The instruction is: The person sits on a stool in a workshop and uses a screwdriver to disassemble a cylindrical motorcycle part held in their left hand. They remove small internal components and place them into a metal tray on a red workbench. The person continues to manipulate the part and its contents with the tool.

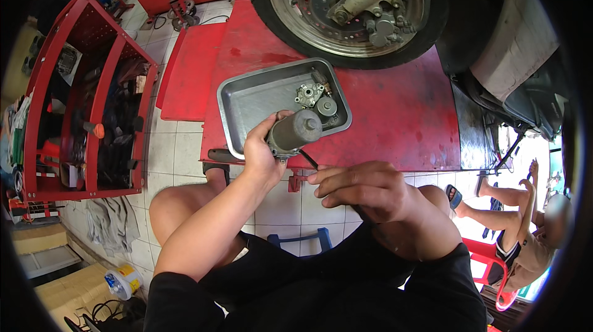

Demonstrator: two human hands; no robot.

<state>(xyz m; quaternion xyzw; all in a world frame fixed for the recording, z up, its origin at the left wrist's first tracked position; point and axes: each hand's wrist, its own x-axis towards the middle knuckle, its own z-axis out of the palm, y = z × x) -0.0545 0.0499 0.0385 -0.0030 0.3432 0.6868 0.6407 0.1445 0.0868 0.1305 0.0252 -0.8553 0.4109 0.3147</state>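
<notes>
While my left hand (262,151) curls closed around a dark grey metal cylinder with a small round boss on its end (293,132), my right hand (369,191) is only partly closed, its fingertips pinching a thin black rod (309,159). The rod slants up from those fingertips towards the lower side of the cylinder (whether its tip actually touches, I cannot tell). The cylinder is in front of me, tilted, above the near rim of a shallow rectangular grey metal tray (246,102); I cannot make out whether it rests on that rim.

Inside the tray, at its right end, a silvery metal housing with a round centre hole (308,95) lies just beside a round grey metal cap (327,106). The tray sits on a scuffed red bench (395,116), with a dark elongated handle (223,156) near its lower left corner.

Beyond the tray is a black-tyred motorcycle wheel with a drilled brake disc (346,54). To my left is a red metal rack (96,85); between my knees, below the bench, part of a blue stool (300,241) shows. Off to my right, another person (525,252) sits on a red plastic chair (488,258).
</notes>
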